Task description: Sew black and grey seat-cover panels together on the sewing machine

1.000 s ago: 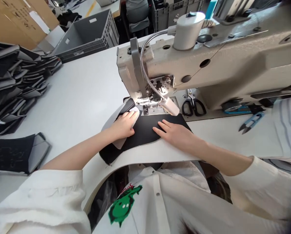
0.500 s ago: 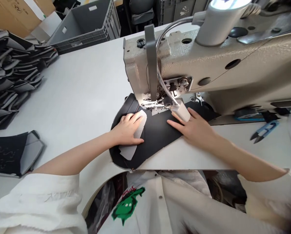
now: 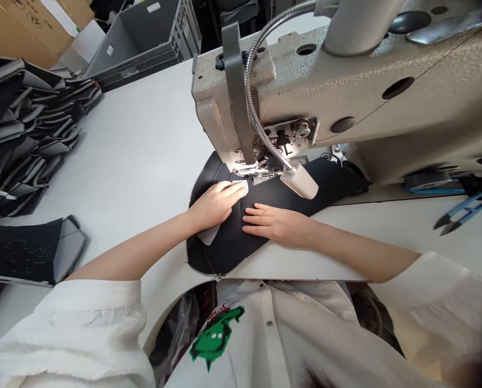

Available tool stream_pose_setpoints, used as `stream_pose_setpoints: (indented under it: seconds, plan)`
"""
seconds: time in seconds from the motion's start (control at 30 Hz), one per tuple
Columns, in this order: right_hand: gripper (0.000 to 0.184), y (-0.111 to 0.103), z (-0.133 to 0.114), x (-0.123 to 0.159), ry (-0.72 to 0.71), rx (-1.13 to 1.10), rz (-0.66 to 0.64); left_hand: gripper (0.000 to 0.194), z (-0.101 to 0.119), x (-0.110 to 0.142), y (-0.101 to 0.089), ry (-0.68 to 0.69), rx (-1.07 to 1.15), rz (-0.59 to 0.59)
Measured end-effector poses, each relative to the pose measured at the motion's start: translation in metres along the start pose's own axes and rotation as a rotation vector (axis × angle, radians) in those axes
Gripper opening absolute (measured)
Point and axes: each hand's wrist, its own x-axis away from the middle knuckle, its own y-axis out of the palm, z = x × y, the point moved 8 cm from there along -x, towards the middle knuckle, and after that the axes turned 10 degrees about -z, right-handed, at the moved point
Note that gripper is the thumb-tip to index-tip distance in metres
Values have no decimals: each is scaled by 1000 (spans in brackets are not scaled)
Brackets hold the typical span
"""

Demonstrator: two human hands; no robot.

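Note:
A black fabric piece [image 3: 233, 242] lies on the white table under the head of a beige sewing machine [image 3: 346, 91]. My left hand [image 3: 214, 205] presses a light grey strip [image 3: 208, 235] onto the fabric, fingers flat and reaching toward the presser foot [image 3: 251, 171]. My right hand [image 3: 277, 222] lies flat on the black fabric just right of it, fingers stretched out and pointing left. The machine's small lamp [image 3: 301, 182] on a flexible neck hangs just above my right hand.
Stacks of black and grey cut pieces [image 3: 26, 118] fill the table's left side, with another bundle [image 3: 26, 250] nearer me. A grey crate [image 3: 144, 43] stands at the back. Blue thread snips [image 3: 465, 209] lie at the right. Scissors partly show behind the fabric.
My right hand has moved left and toward me, from beside the lamp to the middle of the fabric. My left hand has slid the grey strip further toward the presser foot.

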Motion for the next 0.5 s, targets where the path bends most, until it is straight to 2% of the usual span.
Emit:
stream_pose_setpoints:
  seconds: [0.17,0.33,0.5]
  plan:
    - [44,0,1,-1,161,-9,75,55,-6,-8,-4,23,37,-69]
    - [40,0,-9,-1,27,-41,56,63,-5,-10,-7,45,20,-182]
    - [38,-1,-12,2,90,21,99,67,1,-7,-4,-12,13,-200]
